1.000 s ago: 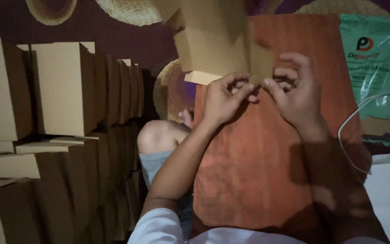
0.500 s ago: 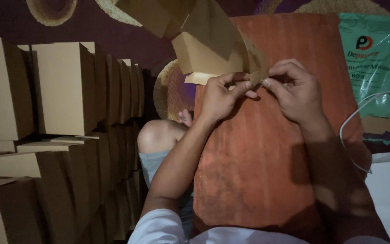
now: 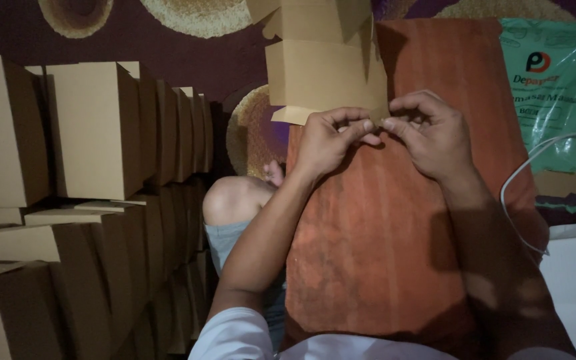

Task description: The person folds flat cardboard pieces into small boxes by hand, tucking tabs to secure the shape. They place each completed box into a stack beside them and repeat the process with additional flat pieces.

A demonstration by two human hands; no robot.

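Cardboard box [image 3: 325,73], one, half-folded: left hand [image 3: 328,140], right hand [image 3: 431,133] pinch its corner flap, fingers closed; wooden board [image 3: 381,253] beneath.

A dark maroon patterned carpet [image 3: 188,67] carries everything. An orange-brown wooden board [image 3: 381,247] lies on it. Left of the board stand rows of folded brown cardboard boxes [image 3: 95,133]; right of the board lie a green plastic bag [image 3: 555,87] and a white cable [image 3: 521,187].

Bare forearms, short white sleeves

The left hand [image 3: 328,140] and right hand [image 3: 431,133] wear no gloves; light grey-blue shorts [image 3: 231,240] leave one knee bare.
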